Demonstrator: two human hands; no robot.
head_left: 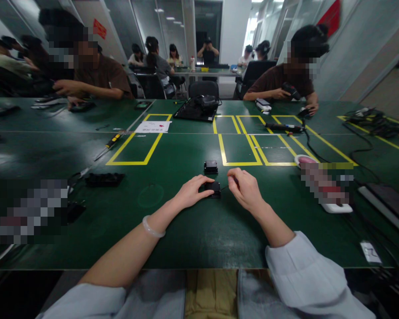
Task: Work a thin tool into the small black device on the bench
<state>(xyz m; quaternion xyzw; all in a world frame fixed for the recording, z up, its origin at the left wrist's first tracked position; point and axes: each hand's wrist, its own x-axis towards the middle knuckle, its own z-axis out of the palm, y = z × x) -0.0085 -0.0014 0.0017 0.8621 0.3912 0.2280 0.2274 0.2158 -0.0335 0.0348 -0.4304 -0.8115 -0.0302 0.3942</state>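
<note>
While your left hand, thumb and fingers parted, grips the nearer black block, likely steadying it on the surface, your right hand pinches a thin dark piece beside it.

We are looking from one head-worn camera, facing forward and down over the green table, catching the wearer's lap close at the bottom edge, the left hand and right hand near the middle, and glass panels far off at the top.
</note>
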